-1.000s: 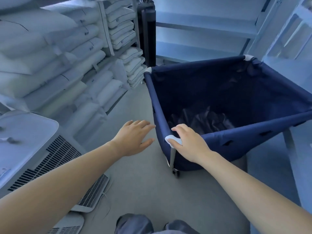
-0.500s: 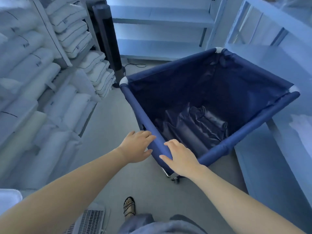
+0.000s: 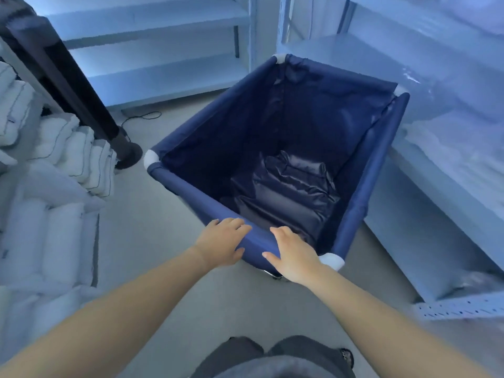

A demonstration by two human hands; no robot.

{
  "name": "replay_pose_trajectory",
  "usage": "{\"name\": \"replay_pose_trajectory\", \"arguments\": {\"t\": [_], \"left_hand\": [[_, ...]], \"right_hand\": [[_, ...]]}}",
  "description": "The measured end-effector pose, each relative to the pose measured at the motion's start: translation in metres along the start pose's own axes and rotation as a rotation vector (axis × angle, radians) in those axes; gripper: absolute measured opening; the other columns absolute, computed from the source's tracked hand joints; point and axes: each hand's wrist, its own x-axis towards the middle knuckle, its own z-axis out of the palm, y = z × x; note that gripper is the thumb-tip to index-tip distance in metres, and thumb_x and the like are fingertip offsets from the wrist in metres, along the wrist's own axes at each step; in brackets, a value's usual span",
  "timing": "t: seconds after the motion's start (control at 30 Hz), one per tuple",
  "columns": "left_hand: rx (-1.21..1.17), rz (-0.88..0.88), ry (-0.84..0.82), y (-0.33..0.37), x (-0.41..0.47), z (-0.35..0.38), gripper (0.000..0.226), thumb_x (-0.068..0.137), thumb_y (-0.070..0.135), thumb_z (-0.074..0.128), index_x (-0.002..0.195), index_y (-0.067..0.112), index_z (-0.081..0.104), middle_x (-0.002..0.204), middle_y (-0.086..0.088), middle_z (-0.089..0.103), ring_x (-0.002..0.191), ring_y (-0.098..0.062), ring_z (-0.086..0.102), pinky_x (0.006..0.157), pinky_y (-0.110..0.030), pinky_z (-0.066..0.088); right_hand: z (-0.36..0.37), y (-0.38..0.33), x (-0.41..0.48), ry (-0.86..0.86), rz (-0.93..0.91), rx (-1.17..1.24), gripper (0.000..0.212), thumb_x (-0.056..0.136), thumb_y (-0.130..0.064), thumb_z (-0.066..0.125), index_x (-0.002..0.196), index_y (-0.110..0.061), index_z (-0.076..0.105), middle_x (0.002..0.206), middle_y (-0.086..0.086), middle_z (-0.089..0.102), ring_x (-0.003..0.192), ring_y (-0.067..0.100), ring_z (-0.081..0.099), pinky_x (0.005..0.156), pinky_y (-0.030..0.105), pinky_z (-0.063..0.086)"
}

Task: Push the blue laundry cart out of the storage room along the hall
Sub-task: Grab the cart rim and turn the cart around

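Standing on grey floor (image 3: 152,241) amid shelving: blue laundry cart (image 3: 191,192), white corner caps, dark folded fabric (image 3: 289,197) at its bottom. Left hand (image 3: 221,242) and right hand (image 3: 293,253) grip the near top rail side by side, fingers curled over it, thumbs against its outer face. Stacked white pillows (image 3: 54,227) to the left; dark upright column (image 3: 81,96) beyond them; pale shelves (image 3: 436,186) to the right.

The laundry cart (image 3: 188,190) at centre frame is deep navy blue, with white corner caps (image 3: 150,158); the bundle (image 3: 289,197) inside it is a glossier, darker navy. The floor (image 3: 152,241) is plain pale grey. The shelves (image 3: 163,77) across the top look pale blue-white. The folded linens (image 3: 68,148) at left are white with thin dark edge lines. The post (image 3: 71,77) at upper left is black, and the trousers (image 3: 300,353) at the bottom edge are dark grey.
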Motion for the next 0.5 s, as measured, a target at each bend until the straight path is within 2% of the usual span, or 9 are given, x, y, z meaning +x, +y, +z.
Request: {"name": "replay_pose_trajectory", "arguments": {"t": [0.23, 0.37, 0.5], "left_hand": [[0.005, 0.02, -0.058, -0.012, 0.033, 0.014, 0.056, 0.089, 0.033, 0.048, 0.142, 0.022, 0.03, 0.142, 0.0, 0.039, 0.127, -0.021, 0.038, 0.095, -0.037, 0.041], [0.028, 0.003, -0.17, -0.022, 0.043, 0.023, 0.064, 0.09, 0.033, 0.048, 0.146, 0.028, 0.018, 0.151, 0.001, 0.025, 0.139, -0.026, 0.02, 0.098, -0.041, 0.039], [0.037, 0.009, -0.239, -0.025, 0.044, 0.031, 0.075, 0.089, 0.033, 0.05, 0.147, 0.033, 0.003, 0.155, 0.0, 0.01, 0.144, -0.029, 0.0, 0.104, -0.045, 0.036]], "right_hand": [[0.012, 0.002, 0.002, 0.017, 0.098, 0.001, 0.056, 0.095, -0.043, 0.046, 0.14, -0.013, 0.029, 0.139, 0.005, 0.039, 0.118, 0.026, 0.045, 0.085, 0.039, 0.046], [0.022, 0.008, 0.007, 0.004, 0.148, -0.003, 0.046, 0.098, -0.038, 0.039, 0.136, -0.012, 0.034, 0.135, 0.007, 0.041, 0.118, 0.028, 0.044, 0.092, 0.04, 0.041], [0.037, 0.017, 0.004, 0.003, 0.185, 0.016, 0.048, 0.099, -0.034, 0.036, 0.143, -0.019, 0.023, 0.137, 0.005, 0.041, 0.117, 0.029, 0.044, 0.095, 0.039, 0.033]]}}
